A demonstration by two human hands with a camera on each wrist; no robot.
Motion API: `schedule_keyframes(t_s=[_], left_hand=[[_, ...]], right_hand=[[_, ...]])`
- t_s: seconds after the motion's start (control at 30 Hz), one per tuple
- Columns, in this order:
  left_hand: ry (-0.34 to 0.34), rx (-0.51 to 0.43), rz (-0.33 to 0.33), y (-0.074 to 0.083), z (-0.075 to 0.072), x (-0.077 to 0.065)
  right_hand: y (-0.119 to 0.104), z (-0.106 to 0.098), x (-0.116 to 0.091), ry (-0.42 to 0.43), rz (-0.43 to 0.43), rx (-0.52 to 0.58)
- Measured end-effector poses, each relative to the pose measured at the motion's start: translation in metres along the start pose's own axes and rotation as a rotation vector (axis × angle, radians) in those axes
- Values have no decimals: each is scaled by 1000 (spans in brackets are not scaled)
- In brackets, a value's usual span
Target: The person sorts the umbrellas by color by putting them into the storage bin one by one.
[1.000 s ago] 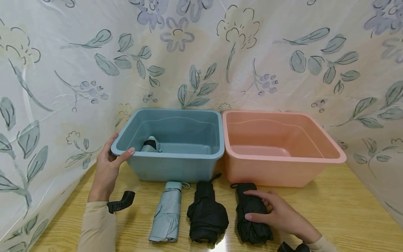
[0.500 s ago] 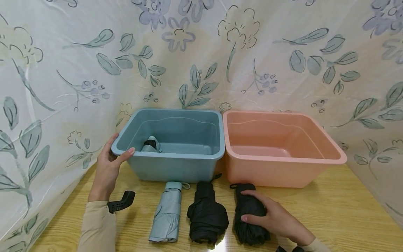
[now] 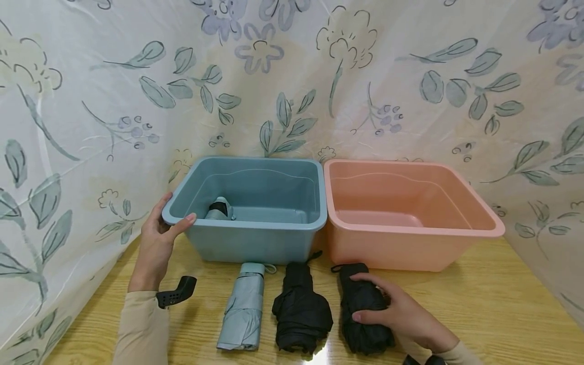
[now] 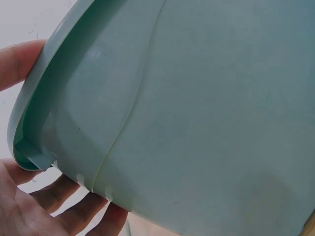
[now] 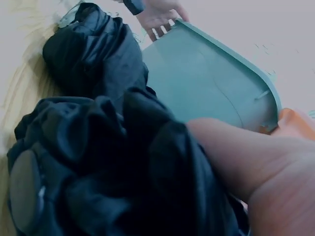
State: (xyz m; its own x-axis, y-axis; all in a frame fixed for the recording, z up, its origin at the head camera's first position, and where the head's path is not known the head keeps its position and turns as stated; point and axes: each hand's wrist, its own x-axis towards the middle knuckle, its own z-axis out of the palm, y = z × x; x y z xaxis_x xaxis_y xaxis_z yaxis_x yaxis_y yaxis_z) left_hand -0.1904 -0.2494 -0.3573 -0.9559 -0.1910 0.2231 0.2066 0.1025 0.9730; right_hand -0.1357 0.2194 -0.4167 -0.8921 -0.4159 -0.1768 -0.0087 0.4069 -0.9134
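Right umbrella (image 3: 364, 300): held in right grip (image 3: 404, 310), nearer tabletop's (image 3: 497, 304) right edge than left. Blue bin (image 3: 251, 244): held in left grip (image 3: 156, 244).

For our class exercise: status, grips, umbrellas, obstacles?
Left grip holding blue bin by rim. Right grip holding rightmost black umbrella, on table. No obstruction visible.

A pale, creased sheet (image 3: 392, 30) hangs behind and along both sides, printed with grey-green leaves (image 3: 156, 92) and lilac flowers (image 3: 259, 49); below it spreads a yellowish wood-grained table (image 3: 488, 299); glare (image 3: 319, 353) whitens one spot.
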Motion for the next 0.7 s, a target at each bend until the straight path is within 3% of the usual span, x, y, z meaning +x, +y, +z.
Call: schedule_keyframes(t_s=[0.37,0.7], left_hand=[[5,-1,-3,0,1,0],[15,2,-8,1,4,1]], right_hand=[[-19,-21,-12,3,125,36],[-38,-44,-34,-105,54,11]])
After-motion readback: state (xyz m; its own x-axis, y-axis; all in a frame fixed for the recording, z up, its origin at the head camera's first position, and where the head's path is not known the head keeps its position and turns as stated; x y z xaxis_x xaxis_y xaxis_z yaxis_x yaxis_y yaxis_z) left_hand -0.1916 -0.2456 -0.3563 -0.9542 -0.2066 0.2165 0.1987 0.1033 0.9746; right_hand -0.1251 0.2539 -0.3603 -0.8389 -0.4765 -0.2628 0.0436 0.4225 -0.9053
